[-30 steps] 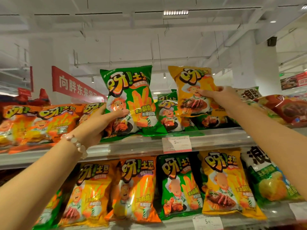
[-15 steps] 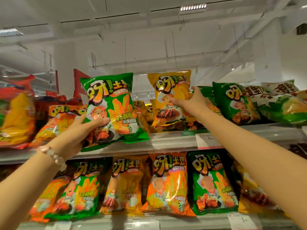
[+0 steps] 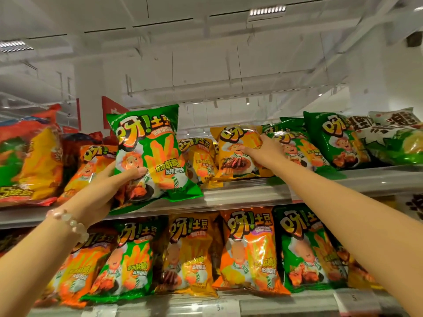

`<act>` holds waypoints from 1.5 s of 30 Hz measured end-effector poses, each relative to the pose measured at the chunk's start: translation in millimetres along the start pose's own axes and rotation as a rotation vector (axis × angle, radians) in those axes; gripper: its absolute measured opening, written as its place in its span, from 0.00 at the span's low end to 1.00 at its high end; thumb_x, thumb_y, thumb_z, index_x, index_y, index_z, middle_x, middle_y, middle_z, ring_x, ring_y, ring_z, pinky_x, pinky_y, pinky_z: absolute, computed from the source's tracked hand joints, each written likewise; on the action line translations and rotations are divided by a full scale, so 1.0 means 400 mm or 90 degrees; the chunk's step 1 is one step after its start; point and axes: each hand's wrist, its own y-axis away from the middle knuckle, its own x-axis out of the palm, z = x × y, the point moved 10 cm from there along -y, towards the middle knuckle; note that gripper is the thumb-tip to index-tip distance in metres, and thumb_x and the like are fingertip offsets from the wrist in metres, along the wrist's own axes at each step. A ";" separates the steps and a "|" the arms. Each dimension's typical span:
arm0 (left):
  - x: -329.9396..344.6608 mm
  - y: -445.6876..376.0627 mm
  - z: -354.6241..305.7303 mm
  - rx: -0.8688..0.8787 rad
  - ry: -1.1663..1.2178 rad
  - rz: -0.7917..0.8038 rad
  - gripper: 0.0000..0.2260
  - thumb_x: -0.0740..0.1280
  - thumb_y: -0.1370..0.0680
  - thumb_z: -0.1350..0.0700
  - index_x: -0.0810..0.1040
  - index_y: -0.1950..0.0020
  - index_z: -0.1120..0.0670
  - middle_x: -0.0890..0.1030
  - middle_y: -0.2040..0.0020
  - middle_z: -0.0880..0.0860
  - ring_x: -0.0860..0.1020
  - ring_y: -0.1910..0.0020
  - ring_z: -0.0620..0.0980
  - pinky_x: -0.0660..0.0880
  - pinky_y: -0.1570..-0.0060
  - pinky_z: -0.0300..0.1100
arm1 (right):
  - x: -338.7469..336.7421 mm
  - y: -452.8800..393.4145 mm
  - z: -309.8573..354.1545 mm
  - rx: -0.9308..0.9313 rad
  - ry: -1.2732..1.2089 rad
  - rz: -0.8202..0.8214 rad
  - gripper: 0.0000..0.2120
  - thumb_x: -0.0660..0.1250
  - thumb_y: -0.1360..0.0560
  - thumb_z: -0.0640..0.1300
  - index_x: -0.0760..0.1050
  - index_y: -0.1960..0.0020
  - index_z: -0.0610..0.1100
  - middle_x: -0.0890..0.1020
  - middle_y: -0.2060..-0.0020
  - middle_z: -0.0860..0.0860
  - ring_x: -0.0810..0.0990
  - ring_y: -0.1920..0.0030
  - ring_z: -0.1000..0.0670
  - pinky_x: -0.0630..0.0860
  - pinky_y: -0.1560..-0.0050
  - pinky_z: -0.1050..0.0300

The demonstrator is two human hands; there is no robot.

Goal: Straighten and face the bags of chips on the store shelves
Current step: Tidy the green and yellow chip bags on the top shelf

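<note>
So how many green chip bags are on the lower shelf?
2: the left green bag stands left of centre, the right green bag right of centre. Others may be hidden.

Upper shelf (image 3: 251, 193): I see the tall green chip bag (image 3: 151, 154) standing left of the yellow chip bag (image 3: 235, 154).
Lower shelf (image 3: 286, 300): a bag row stands below.
</note>
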 end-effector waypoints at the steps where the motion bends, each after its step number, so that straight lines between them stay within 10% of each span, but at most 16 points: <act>1: 0.002 0.000 0.002 0.001 -0.002 0.004 0.35 0.79 0.41 0.45 0.75 0.36 0.48 0.84 0.45 0.50 0.82 0.47 0.50 0.75 0.52 0.44 | 0.000 0.002 0.003 -0.008 0.019 -0.002 0.38 0.67 0.29 0.64 0.59 0.25 0.50 0.66 0.29 0.41 0.67 0.32 0.37 0.69 0.35 0.42; 7: 0.021 -0.018 0.014 -0.010 0.016 0.013 0.39 0.80 0.40 0.46 0.70 0.31 0.49 0.82 0.41 0.51 0.81 0.44 0.52 0.75 0.42 0.50 | 0.010 0.028 0.003 -0.029 0.124 -0.001 0.38 0.62 0.27 0.66 0.56 0.24 0.49 0.66 0.30 0.40 0.68 0.33 0.37 0.71 0.40 0.45; 13: 0.095 -0.029 -0.013 0.029 0.069 0.012 0.31 0.75 0.37 0.48 0.71 0.36 0.47 0.83 0.46 0.48 0.83 0.53 0.45 0.78 0.64 0.35 | -0.047 0.093 0.072 -0.095 0.113 -0.111 0.33 0.53 0.23 0.65 0.58 0.24 0.48 0.60 0.26 0.42 0.60 0.27 0.40 0.62 0.30 0.41; 19: 0.260 -0.038 -0.040 0.054 0.132 0.070 0.27 0.75 0.37 0.53 0.72 0.38 0.47 0.85 0.50 0.48 0.84 0.53 0.48 0.79 0.64 0.37 | -0.092 0.183 0.164 -0.139 -0.339 0.104 0.30 0.63 0.24 0.57 0.57 0.25 0.55 0.69 0.33 0.47 0.70 0.34 0.46 0.71 0.45 0.54; 25: 0.460 -0.062 -0.056 0.055 0.151 0.111 0.36 0.77 0.40 0.51 0.69 0.34 0.48 0.83 0.45 0.51 0.83 0.49 0.51 0.80 0.54 0.44 | -0.170 0.237 0.123 -0.151 -0.275 0.167 0.48 0.75 0.38 0.59 0.54 0.25 0.58 0.69 0.31 0.52 0.71 0.41 0.57 0.69 0.47 0.60; 32: 0.690 -0.100 -0.088 0.055 0.154 0.160 0.40 0.78 0.41 0.49 0.68 0.32 0.50 0.82 0.42 0.53 0.82 0.47 0.53 0.78 0.48 0.50 | -0.326 0.200 -0.005 -0.152 -0.238 0.102 0.46 0.78 0.36 0.47 0.57 0.25 0.53 0.74 0.47 0.62 0.74 0.52 0.66 0.72 0.57 0.74; 35: 0.786 -0.107 -0.109 0.076 0.149 0.206 0.37 0.77 0.39 0.46 0.69 0.32 0.49 0.82 0.42 0.51 0.82 0.46 0.51 0.79 0.48 0.46 | -0.409 0.169 -0.068 -0.142 -0.257 0.055 0.44 0.79 0.36 0.45 0.60 0.26 0.53 0.76 0.41 0.55 0.77 0.43 0.56 0.76 0.44 0.59; 40: 0.870 -0.112 -0.132 0.247 -0.198 0.146 0.41 0.76 0.44 0.32 0.67 0.34 0.37 0.75 0.39 0.42 0.74 0.42 0.40 0.71 0.45 0.37 | -0.576 0.096 -0.191 -0.113 -0.313 -0.023 0.42 0.78 0.35 0.42 0.59 0.28 0.50 0.78 0.51 0.57 0.79 0.50 0.57 0.77 0.47 0.54; 45: 0.990 -0.094 -0.097 0.410 -0.713 0.116 0.48 0.70 0.40 0.28 0.58 0.25 0.43 0.60 0.25 0.50 0.55 0.26 0.51 0.54 0.27 0.57 | -0.663 0.028 -0.314 -0.108 -0.296 -0.075 0.40 0.77 0.33 0.41 0.58 0.29 0.49 0.76 0.52 0.59 0.77 0.52 0.60 0.75 0.52 0.59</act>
